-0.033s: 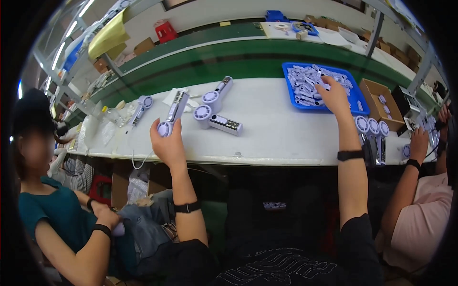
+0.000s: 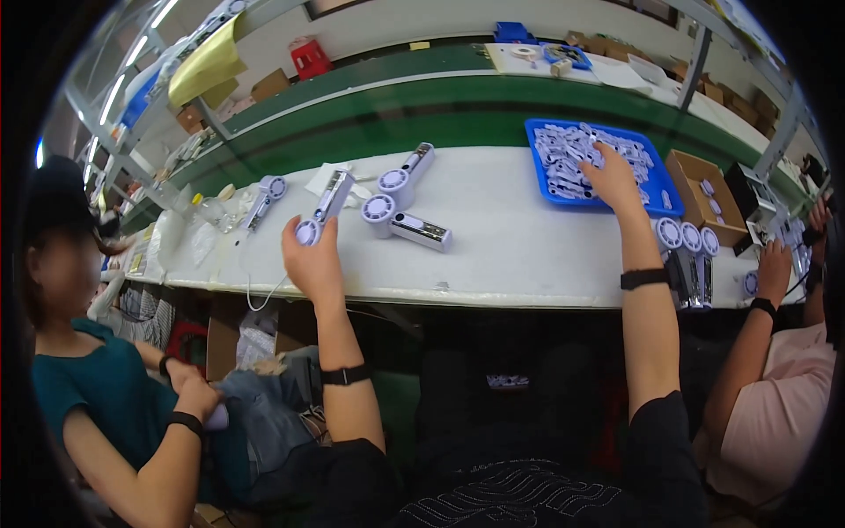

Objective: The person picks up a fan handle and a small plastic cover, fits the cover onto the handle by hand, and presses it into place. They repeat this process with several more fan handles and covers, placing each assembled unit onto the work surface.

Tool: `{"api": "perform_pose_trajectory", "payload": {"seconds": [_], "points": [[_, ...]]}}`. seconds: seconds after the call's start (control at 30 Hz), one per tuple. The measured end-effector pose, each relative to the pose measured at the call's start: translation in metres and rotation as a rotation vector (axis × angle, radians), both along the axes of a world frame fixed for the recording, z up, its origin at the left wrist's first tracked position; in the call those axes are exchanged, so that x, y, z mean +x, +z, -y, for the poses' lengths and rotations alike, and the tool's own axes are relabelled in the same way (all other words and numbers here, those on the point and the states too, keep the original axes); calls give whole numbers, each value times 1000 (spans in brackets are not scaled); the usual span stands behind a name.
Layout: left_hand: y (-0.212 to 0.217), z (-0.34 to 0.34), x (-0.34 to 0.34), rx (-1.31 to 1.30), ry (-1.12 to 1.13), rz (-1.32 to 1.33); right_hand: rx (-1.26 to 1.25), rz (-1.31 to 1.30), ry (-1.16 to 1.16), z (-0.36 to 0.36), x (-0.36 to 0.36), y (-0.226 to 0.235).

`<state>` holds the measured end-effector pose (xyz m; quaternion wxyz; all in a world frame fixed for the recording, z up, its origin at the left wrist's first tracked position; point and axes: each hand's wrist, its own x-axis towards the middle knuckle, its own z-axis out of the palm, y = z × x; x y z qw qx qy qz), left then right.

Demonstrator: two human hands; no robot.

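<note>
My left hand (image 2: 314, 270) is closed round the round head of a small lilac handheld fan (image 2: 334, 195). Its handle points away from me, with the metallic inside exposed. Over the blue tray (image 2: 607, 203) at the right, my right hand (image 2: 613, 179) has its fingers curled down into a heap of small pale lilac plastic parts (image 2: 563, 158). What lies between those fingertips is partly hidden. Just right of my left hand, two more fans lie on the white table: a near one (image 2: 378, 212) with its handle open, and a farther one (image 2: 395, 183).
Another fan (image 2: 265, 202) lies farther left, near a clear bottle (image 2: 208, 211). Several fans (image 2: 689, 236) stand by the table's right front edge, beside a cardboard box (image 2: 704, 202) holding lilac parts. A person (image 2: 106, 396) sits at left; another person's arm (image 2: 748, 343) is at right.
</note>
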<state>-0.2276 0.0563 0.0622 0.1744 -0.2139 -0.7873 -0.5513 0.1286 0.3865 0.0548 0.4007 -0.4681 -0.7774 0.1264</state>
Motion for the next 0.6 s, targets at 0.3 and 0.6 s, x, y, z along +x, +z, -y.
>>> {"api": "perform_pose_trajectory", "payload": {"seconds": [0.3,0.6], "points": [[-19,8,-13,-323,-137,119,-17,178,-14,-13,-30,-35],[123,12,172,201,-1482,-329,173,187,-54,-17,-23,-48]]}}
